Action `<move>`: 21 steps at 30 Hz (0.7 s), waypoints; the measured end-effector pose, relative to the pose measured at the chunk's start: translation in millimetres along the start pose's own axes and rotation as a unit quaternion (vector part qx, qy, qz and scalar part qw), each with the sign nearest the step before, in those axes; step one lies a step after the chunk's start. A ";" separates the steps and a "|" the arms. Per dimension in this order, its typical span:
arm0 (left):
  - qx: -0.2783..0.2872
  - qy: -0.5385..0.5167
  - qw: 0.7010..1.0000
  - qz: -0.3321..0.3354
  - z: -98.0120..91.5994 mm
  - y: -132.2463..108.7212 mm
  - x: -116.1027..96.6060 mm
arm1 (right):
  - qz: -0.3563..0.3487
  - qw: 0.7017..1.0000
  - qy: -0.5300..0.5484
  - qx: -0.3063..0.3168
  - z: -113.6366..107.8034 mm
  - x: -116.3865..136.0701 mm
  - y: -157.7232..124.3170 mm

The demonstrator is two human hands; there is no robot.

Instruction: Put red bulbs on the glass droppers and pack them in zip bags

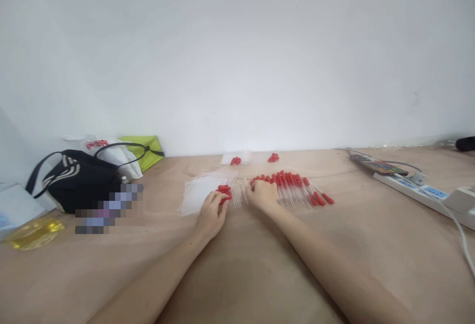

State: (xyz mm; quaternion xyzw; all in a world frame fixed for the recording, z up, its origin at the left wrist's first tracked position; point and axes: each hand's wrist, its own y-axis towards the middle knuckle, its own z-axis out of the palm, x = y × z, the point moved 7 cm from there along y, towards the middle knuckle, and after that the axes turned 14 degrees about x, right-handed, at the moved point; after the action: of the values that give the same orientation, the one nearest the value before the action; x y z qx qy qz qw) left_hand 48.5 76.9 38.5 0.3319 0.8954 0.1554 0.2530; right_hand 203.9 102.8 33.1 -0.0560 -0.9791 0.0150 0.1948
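Observation:
My left hand is closed on several red-bulbed droppers, whose red ends show above its fingertips. Thin clear stems lie between my two hands. My right hand rests at the left end of a row of similar droppers, its fingers bent and pinched together; what they grip is hidden. The row lies side by side, mostly with red bulbs away from me. At its right end a few droppers point their bulbs toward me. Left of my left hand lies a stack of clear plastic bags.
Behind the row, two small groups of red bulbs lie on clear bags near the wall. At left are a black bag, a lime-green bag and a yellow pack. A power strip with cables and a phone sits at right.

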 end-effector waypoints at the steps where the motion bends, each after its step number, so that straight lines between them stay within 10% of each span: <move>1: 0.014 -0.007 1.000 0.001 1.3 -0.3 -1.9 | -0.015 1.000 0.004 -0.011 -3.7 -7.9 -6.7; 10: 0.132 -0.097 0.985 0.053 30.5 -10.4 -47.2 | -0.300 0.933 0.100 -0.169 -23.3 -86.4 -95.5; 21: 0.134 -0.103 0.983 0.073 28.9 -11.4 -60.6 | -0.344 0.932 0.071 -0.092 -6.7 -44.9 -105.5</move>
State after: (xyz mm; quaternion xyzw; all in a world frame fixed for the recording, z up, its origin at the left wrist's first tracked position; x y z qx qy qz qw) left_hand 98.1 31.0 30.8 0.4416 0.8504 0.0171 0.2854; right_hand 236.7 -7.1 27.6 0.2660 -0.9191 -0.1473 0.2506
